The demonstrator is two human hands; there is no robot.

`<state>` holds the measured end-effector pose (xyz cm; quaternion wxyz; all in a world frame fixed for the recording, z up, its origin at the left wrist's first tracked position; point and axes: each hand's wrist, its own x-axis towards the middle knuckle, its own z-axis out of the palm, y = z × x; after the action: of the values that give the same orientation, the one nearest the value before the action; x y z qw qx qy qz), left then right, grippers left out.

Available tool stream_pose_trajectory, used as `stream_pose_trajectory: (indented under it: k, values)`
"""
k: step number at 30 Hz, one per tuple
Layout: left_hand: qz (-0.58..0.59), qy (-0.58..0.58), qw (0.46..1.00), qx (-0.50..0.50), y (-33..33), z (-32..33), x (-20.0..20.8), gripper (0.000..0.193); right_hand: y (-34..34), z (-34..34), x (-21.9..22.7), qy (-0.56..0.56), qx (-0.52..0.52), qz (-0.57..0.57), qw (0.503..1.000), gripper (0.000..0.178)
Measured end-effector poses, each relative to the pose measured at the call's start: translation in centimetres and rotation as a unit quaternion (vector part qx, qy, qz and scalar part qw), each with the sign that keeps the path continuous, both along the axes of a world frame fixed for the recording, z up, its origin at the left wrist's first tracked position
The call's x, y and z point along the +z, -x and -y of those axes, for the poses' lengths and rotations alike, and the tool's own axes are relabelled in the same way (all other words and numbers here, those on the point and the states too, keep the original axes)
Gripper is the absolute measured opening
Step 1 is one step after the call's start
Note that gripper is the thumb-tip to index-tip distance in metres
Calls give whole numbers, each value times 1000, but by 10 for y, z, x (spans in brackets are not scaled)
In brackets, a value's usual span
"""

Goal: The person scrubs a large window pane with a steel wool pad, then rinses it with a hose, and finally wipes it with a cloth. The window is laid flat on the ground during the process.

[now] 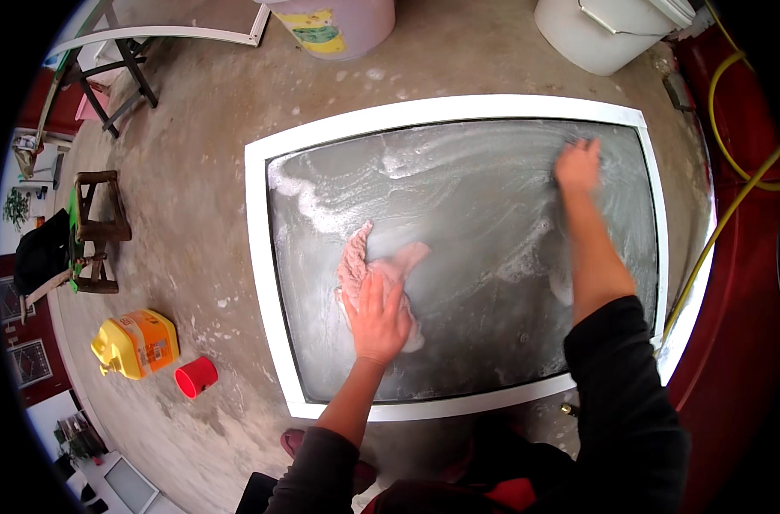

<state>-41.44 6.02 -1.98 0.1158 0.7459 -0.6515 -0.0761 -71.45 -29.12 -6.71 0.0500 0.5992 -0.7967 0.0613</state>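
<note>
A large dark panel (467, 248) in a white frame (458, 109) lies flat on the floor before me, wet and streaked with white soap suds (321, 206). My left hand (378, 319) presses flat on a crumpled pink cloth (355, 257), on the panel's left half, its fingers stretched out over the fabric. Toward the far right corner, my right hand (578, 165) is down at the panel's surface, with the arm reaching out. Motion smears its fingers, which look bent; whether anything is under them is hidden.
Left on the concrete floor stand a yellow jug (134, 344), a red cup (196, 378) and a small wooden stool (101, 207). Two buckets, one pale with a label (334, 26) and one white (608, 34), stand beyond the panel. A yellow hose (732, 210) runs along the right.
</note>
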Motion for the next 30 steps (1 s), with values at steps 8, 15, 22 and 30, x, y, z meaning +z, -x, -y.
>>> stream_pose_trajectory:
  k: [8,15,22,30]
  values:
    - [6,24,1000,-14,3,10,-4,53,-254,-109,16,84,486,222,841,34]
    - [-7,31,999,-5,3,3,-2,52,-1,-27,10,56,200,-93,974,40]
    - [4,-11,1000,-17,10,8,-9,56,-223,-67,-54,54,288,429,854,33]
    - [6,-31,998,-61,-19,7,-3,58,-200,-120,19,-14,556,308,772,37]
